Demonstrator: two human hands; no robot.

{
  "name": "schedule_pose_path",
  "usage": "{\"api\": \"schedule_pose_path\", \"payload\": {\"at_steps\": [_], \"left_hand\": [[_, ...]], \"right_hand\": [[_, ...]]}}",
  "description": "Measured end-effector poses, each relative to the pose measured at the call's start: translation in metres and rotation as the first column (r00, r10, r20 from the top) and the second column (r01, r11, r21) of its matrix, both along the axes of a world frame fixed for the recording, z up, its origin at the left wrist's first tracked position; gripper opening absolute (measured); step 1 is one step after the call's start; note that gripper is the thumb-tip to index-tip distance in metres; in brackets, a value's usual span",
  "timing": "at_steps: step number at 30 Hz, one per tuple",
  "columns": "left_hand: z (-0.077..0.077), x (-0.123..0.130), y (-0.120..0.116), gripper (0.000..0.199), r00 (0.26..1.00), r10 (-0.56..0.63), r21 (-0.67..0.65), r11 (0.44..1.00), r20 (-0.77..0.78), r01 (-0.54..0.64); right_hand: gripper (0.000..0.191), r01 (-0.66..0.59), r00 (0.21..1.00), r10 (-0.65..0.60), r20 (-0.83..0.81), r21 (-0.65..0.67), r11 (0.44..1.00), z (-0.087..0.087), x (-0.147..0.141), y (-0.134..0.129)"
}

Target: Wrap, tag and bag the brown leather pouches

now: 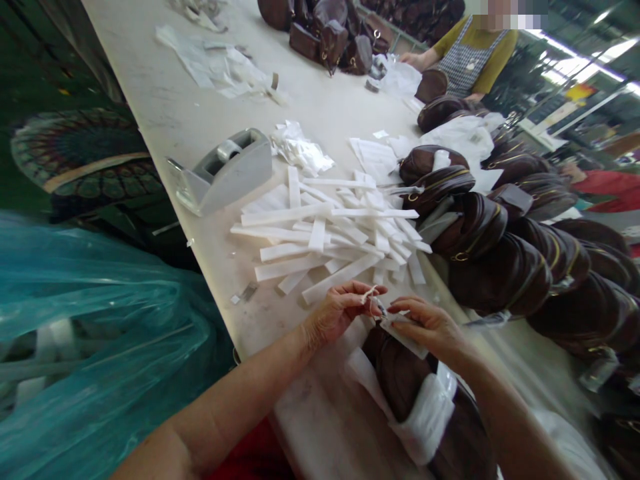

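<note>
A dark brown leather handbag (403, 373) lies on the table in front of me, with white wrapping (425, 417) around part of it. My left hand (340, 310) is closed in a pinch on a thin white string (369, 293) above the bag's top end. Close by, my right hand (425, 323) has its thumb and fingers on a flat whitish piece (407, 338), perhaps a tag or foam strip. Small metal hardware (379, 310) shows between the two hands, too small to make out fully.
White foam strips (325, 233) are heaped beyond my hands. A grey tape dispenser (227, 170) stands near the table's left edge. More brown bags (500, 260) crowd the right side. Across the table is another person (470, 60). Teal plastic sheeting (100, 347) hangs at lower left.
</note>
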State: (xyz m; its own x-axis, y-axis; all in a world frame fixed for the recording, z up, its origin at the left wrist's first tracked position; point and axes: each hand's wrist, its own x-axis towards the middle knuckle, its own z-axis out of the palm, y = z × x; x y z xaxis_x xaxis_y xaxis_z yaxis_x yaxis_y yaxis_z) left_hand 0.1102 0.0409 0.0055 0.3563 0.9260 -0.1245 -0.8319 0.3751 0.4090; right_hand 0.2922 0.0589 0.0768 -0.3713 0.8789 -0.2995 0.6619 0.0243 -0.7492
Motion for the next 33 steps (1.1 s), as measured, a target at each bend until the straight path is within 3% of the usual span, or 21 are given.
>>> {"api": "schedule_pose_path", "payload": {"at_steps": [4,8,11,13,16,19,22,25,27,29,31,33], "left_hand": [[0.003,0.002,-0.001,0.024,0.996,-0.009,0.009,1.0,-0.087,0.01],[0.0,0.006,-0.002,0.034,0.987,-0.01,0.051,0.999,-0.161,0.019],[-0.005,0.009,-0.003,0.045,0.981,-0.018,0.091,0.995,-0.195,0.036],[-0.006,0.011,-0.005,0.053,0.978,-0.033,0.097,0.994,-0.205,0.053],[-0.005,0.013,-0.008,0.06,0.973,-0.022,0.089,0.995,-0.228,0.043],[-0.003,0.012,-0.009,0.059,0.943,0.09,0.128,0.99,-0.319,-0.052],[-0.003,0.007,-0.008,0.05,0.821,0.269,0.256,0.954,-0.503,-0.156],[-0.003,0.001,-0.007,0.039,0.719,0.367,0.347,0.92,-0.591,-0.184],[-0.002,-0.001,-0.006,0.032,0.708,0.353,0.328,0.927,-0.611,-0.179],[0.0,-0.003,-0.006,0.026,0.71,0.32,0.273,0.944,-0.628,-0.184],[0.002,-0.005,-0.004,0.023,0.739,0.279,0.207,0.959,-0.613,-0.191],[0.004,-0.008,-0.001,0.023,0.804,0.27,0.126,0.963,-0.529,-0.24]], "right_hand": [[0.027,0.145,0.963,-0.181,-0.201,-0.182,0.973,-0.002,0.0,-0.01],[0.034,0.193,0.817,-0.375,-0.437,-0.406,0.893,-0.009,-0.004,-0.016],[0.035,0.162,0.682,-0.429,-0.592,-0.45,0.878,-0.016,-0.007,-0.018],[0.03,0.188,0.65,-0.448,-0.614,-0.441,0.878,-0.02,-0.009,-0.02],[0.026,0.279,0.708,-0.449,-0.545,-0.368,0.887,-0.026,-0.013,-0.024],[0.026,0.299,0.857,-0.338,-0.389,-0.158,0.941,-0.027,-0.02,-0.027],[0.02,0.182,0.968,-0.155,-0.199,0.127,0.975,-0.026,-0.029,-0.028],[0.012,0.108,0.993,-0.092,-0.071,0.258,0.96,-0.024,-0.038,-0.028],[0.014,0.148,0.988,-0.135,-0.079,0.207,0.967,-0.023,-0.043,-0.028],[0.03,0.232,0.958,-0.221,-0.18,0.042,0.972,-0.022,-0.044,-0.028],[0.041,0.33,0.895,-0.343,-0.284,-0.095,0.939,-0.021,-0.04,-0.028],[0.045,0.46,0.834,-0.461,-0.304,-0.079,0.884,-0.02,-0.03,-0.03]]}}
